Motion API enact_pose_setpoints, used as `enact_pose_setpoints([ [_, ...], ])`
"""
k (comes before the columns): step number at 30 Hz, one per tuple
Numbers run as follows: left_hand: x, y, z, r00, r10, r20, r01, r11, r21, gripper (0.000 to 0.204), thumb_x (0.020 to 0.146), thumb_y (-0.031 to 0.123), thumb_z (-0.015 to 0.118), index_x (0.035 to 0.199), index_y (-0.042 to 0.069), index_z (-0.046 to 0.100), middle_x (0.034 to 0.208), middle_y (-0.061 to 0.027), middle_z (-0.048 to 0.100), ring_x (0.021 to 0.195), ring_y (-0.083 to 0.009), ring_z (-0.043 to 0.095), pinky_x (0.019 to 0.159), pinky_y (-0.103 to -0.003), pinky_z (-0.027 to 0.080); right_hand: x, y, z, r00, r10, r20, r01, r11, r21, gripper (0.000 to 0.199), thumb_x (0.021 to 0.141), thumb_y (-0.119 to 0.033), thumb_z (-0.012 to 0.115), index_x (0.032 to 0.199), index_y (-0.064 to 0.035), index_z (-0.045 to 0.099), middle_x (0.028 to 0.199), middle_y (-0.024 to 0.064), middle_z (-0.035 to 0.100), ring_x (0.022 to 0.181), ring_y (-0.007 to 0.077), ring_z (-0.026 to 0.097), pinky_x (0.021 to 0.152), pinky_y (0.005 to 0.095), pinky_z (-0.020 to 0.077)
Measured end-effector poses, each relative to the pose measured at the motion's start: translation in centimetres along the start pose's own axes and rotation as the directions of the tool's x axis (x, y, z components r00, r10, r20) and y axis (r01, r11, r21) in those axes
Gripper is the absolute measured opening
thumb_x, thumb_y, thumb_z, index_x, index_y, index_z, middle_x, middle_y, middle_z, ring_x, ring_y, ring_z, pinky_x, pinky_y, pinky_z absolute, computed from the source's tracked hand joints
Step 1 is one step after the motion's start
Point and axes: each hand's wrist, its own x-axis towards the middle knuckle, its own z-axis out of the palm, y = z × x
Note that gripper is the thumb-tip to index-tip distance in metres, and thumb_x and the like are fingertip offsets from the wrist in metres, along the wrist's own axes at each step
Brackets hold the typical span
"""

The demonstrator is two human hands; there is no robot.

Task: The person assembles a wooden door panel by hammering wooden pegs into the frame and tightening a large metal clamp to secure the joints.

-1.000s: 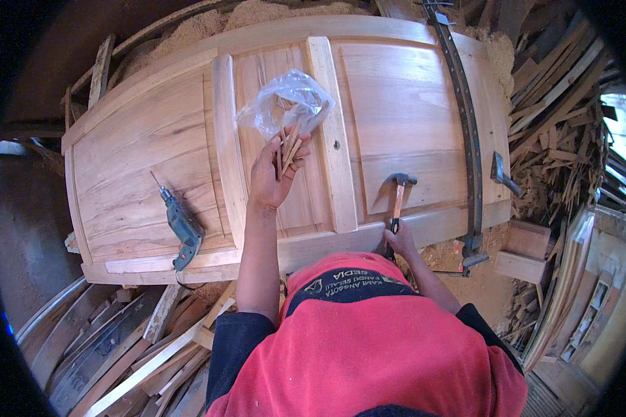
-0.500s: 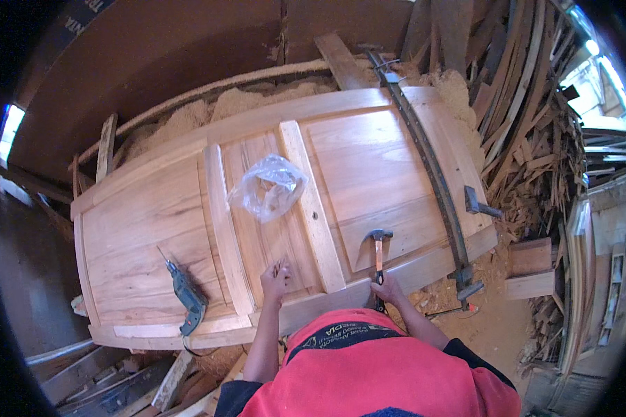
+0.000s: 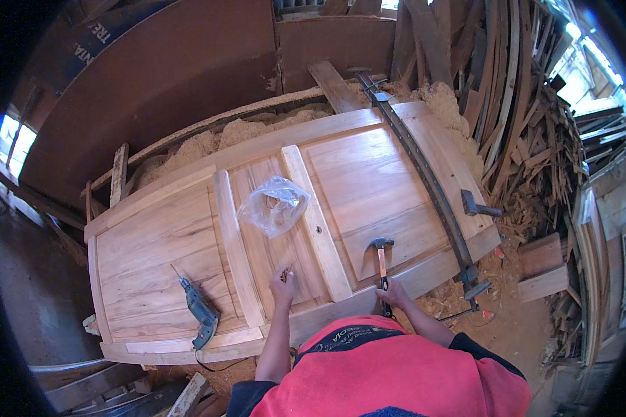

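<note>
A large panelled wooden door (image 3: 362,181) lies flat before me. My right hand (image 3: 394,293) is wrapped around the handle of a claw hammer (image 3: 382,257), whose head points away from me over the door's near rail. Above the middle panel my left hand (image 3: 283,285) is closed in a pinch; what it holds is too small to name. Beyond that hand a clear plastic bag (image 3: 275,206) with small contents rests between two raised wooden crosspieces. The right crosspiece (image 3: 318,226) has a dark hole in it. A green power drill (image 3: 200,316) lies on the left panel.
A long bar clamp (image 3: 424,163) spans the door's right part. Near it lies a second hammer-like tool (image 3: 478,206). Sawdust (image 3: 240,132) is heaped along the far edge, scrap wood (image 3: 535,146) is piled at right, and wooden blocks (image 3: 542,267) sit beside the door.
The view has tilted, so the door and everything on it appear lower in the picture. My right hand keeps its hold on the hammer, and my left stays pinched over the middle panel.
</note>
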Motion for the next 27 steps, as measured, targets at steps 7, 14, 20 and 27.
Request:
enact_pose_setpoints([
  [7, -0.6, 0.8, 2.2, 0.996, -0.033, 0.078, 0.045, 0.985, -0.165, 0.025, 0.089, 0.013, 0.065, 0.107, -0.005, 0.069, 0.085, -0.0134, 0.071, 0.076, -0.0174, 0.065, 0.07, -0.033, 0.051, 0.4, 1.6, 1.0, 0.997, 0.081, 0.0, -0.081, 0.996, -0.044, 0.023, 0.077, -0.018, 0.067, 0.066, -0.0041, 0.052, 0.056, 0.0091, 0.061, 0.052, 0.0198, 0.066, 0.048, 0.0359, 0.0516],
  [14, -4.3, 1.9, 2.0, 0.972, -0.055, 0.226, 0.086, 0.988, -0.131, 0.02, 0.092, 0.01, 0.062, 0.105, -0.003, 0.07, 0.075, -0.0056, 0.067, 0.067, -0.0109, 0.06, 0.06, -0.029, 0.048, -0.9, -0.3, 0.3, 0.995, 0.097, -0.038, -0.098, 0.995, -0.029, 0.023, 0.079, -0.024, 0.065, 0.074, -0.0027, 0.057, 0.061, 0.0108, 0.065, 0.052, 0.021, 0.066, 0.049, 0.0365, 0.0531],
  [20, -7.3, 2.5, 0.9, 0.976, -0.047, 0.211, 0.085, 0.981, -0.176, 0.021, 0.092, 0.007, 0.061, 0.108, -0.004, 0.069, 0.08, -0.0046, 0.067, 0.068, -0.0101, 0.06, 0.061, -0.028, 0.048, -0.5, 1.0, 2.1, 0.974, 0.198, -0.113, -0.194, 0.98, 0.04, 0.026, 0.08, -0.026, 0.064, 0.076, -0.0014, 0.057, 0.063, 0.0146, 0.064, 0.056, 0.0265, 0.066, 0.053, 0.0415, 0.0526],
  [27, -9.1, 3.4, 1.8, 0.973, -0.061, 0.223, 0.091, 0.988, -0.128, 0.019, 0.094, 0.008, 0.061, 0.106, -0.005, 0.067, 0.081, -0.0054, 0.067, 0.07, -0.0094, 0.06, 0.063, -0.027, 0.05, -1.8, 2.2, -0.2, 0.928, 0.261, -0.265, -0.273, 0.962, -0.01, 0.037, 0.084, -0.038, 0.063, 0.094, -0.0022, 0.064, 0.083, 0.0234, 0.067, 0.085, 0.0407, 0.068, 0.071, 0.0478, 0.0523],
])
